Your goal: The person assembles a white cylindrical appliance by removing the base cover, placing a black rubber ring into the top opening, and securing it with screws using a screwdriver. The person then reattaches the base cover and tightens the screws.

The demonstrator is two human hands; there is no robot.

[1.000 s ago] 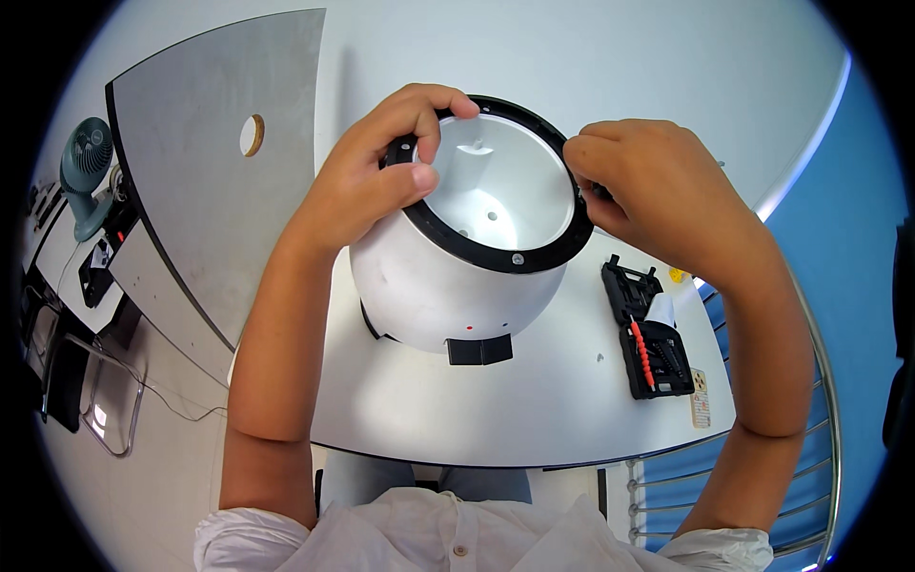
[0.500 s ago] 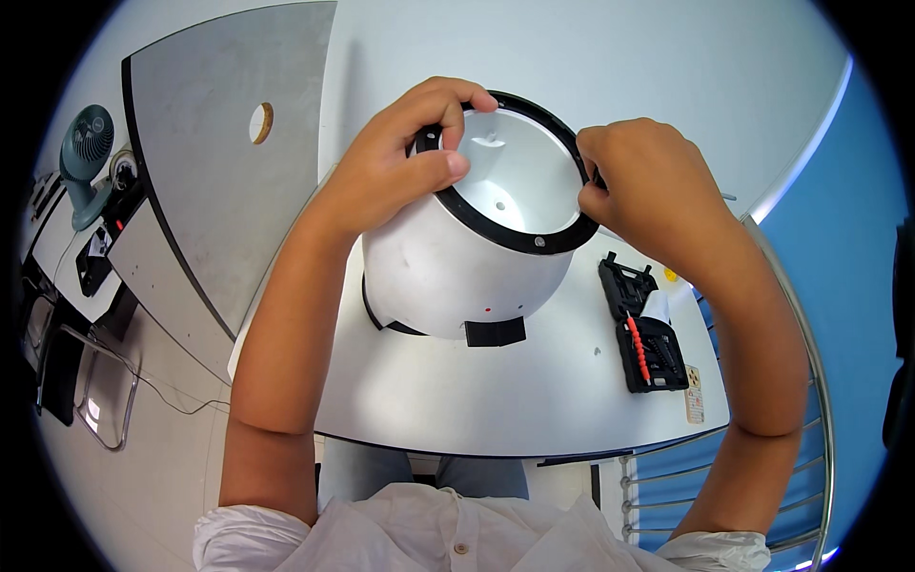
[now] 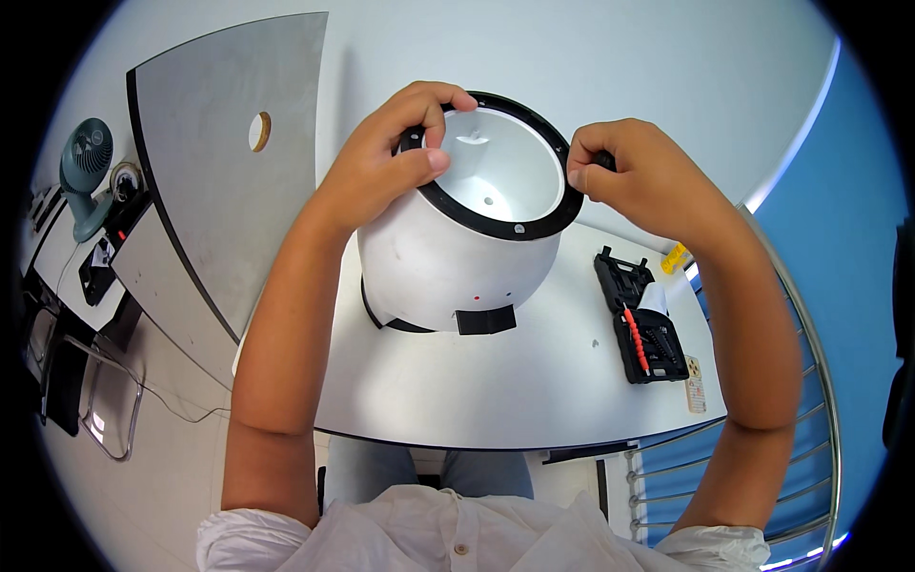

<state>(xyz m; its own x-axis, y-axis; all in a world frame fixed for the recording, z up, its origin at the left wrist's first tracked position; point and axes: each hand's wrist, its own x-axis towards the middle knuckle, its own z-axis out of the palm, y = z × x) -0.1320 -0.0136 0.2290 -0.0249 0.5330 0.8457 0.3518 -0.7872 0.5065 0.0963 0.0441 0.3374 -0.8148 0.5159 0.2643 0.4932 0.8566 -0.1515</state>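
A rounded white shell [image 3: 434, 262] stands on the table, tilted toward me. A black ring with several fastener heads lines its open top [image 3: 486, 229], and the inside is smooth and white. My left hand [image 3: 391, 157] grips the ring at its left side, thumb and fingers reaching over the edge. At the ring's right edge, my right hand [image 3: 634, 176] is closed round a small tool with a black handle [image 3: 602, 160]. Only the rounded end of that handle shows; its tip is hidden by my fingers. Black tabs [image 3: 486, 320] stick out at the shell's base.
To the right on the white table [image 3: 410, 400] lies an open black tool case [image 3: 658, 348] with a red flexible shaft [image 3: 637, 338]. A yellow roll [image 3: 674, 257] sits beyond it. A grey partition [image 3: 224, 172] rises at left; a metal railing [image 3: 820, 381] curves along the right.
My right hand has turned and shifted slightly, so the black handle end now shows. The view has moved a little; my left hand keeps its hold on the ring.
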